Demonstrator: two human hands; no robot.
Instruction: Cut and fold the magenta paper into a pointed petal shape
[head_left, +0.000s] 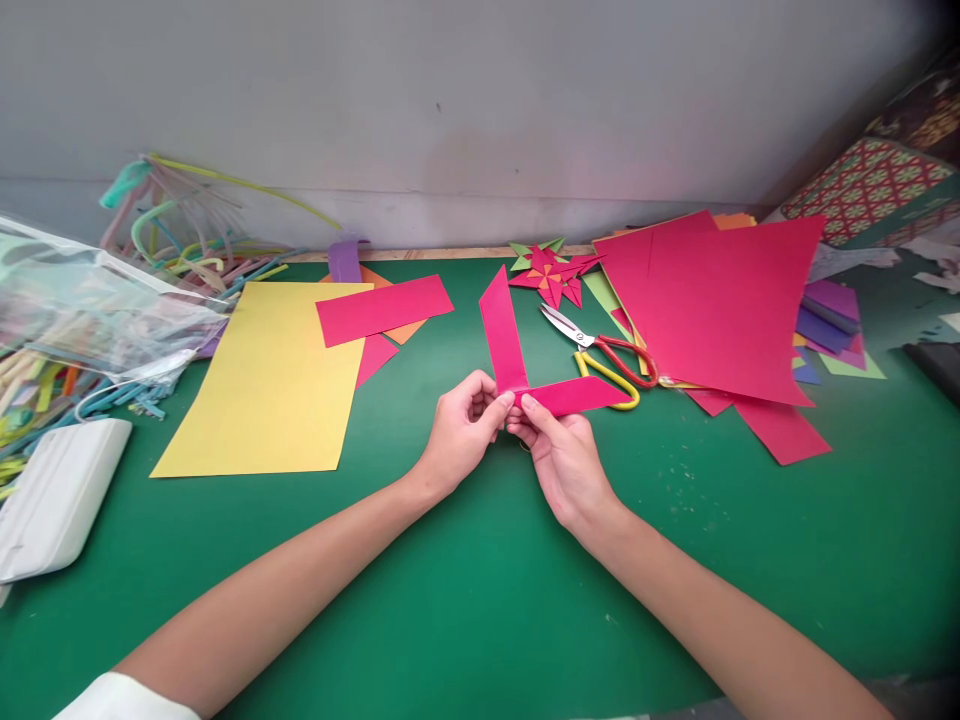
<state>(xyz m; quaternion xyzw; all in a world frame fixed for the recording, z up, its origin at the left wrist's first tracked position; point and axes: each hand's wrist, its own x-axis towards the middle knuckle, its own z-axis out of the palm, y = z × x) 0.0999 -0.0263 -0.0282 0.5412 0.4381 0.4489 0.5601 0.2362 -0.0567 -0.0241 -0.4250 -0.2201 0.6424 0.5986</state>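
Both hands pinch a folded red paper strip [504, 330] at its corner, where two pointed arms meet in an L shape. One arm points away from me, the other to the right. My left hand [466, 425] has thumb and fingers closed on the left side of the corner. Beside it, my right hand [566, 455] presses its thumb on the lower arm. Just past the right arm lie scissors [589, 340] with one red and one yellow handle, blades parted. A folded paper star [551, 272] in red, green and orange rests behind them.
To the left lie a yellow sheet [262, 380], a red paper strip [386, 308], a clear plastic bag [97, 300] with pipe cleaners, and a white box-like device [64, 495]. Large red sheets [720, 310] are piled at right, near a patterned box [870, 190]. A wall closes the back.
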